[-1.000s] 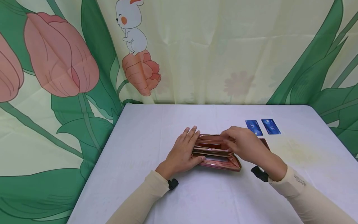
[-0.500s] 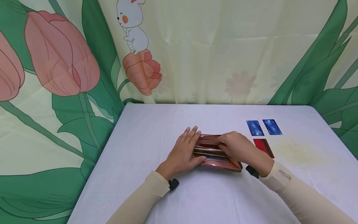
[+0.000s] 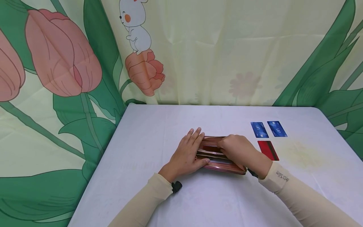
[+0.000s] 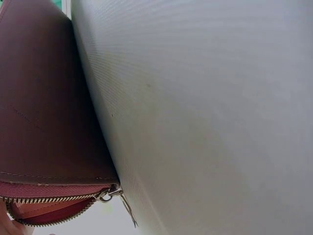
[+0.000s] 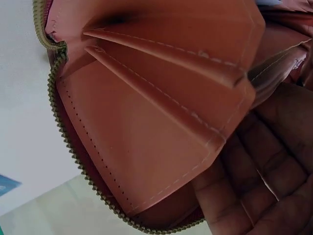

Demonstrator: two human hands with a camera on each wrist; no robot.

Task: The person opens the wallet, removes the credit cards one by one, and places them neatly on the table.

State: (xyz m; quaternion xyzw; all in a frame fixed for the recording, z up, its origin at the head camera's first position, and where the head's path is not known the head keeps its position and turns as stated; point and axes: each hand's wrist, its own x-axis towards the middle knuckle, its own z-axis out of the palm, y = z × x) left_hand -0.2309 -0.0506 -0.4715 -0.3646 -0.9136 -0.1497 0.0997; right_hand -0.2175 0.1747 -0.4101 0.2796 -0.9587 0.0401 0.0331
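A zip-around wallet (image 3: 227,168), pinkish brown inside, stands spread at the table's middle. My left hand (image 3: 184,156) rests across its left end, fingers straight on the back edge and thumb at the front. The left wrist view shows the wallet's dark brown outside (image 4: 44,107) and its zip pull (image 4: 111,193). My right hand (image 3: 241,151) reaches into the right part, fingers curled and fingertips hidden. In the right wrist view those fingers (image 5: 230,196) are beside the folded side gusset (image 5: 142,127); whether they pinch anything is hidden. A pale flat piece (image 3: 222,161) lies in the front pocket.
Two blue cards (image 3: 259,130) (image 3: 277,129) lie side by side at the back right of the white-covered table (image 3: 141,142). A red card (image 3: 268,150) with a dark stripe lies just in front of them. Behind hangs a printed curtain (image 3: 198,63).
My right hand has moved slightly left and deeper into the wallet, and the red card shows fully beside the forearm. My left hand keeps its place on the wallet.
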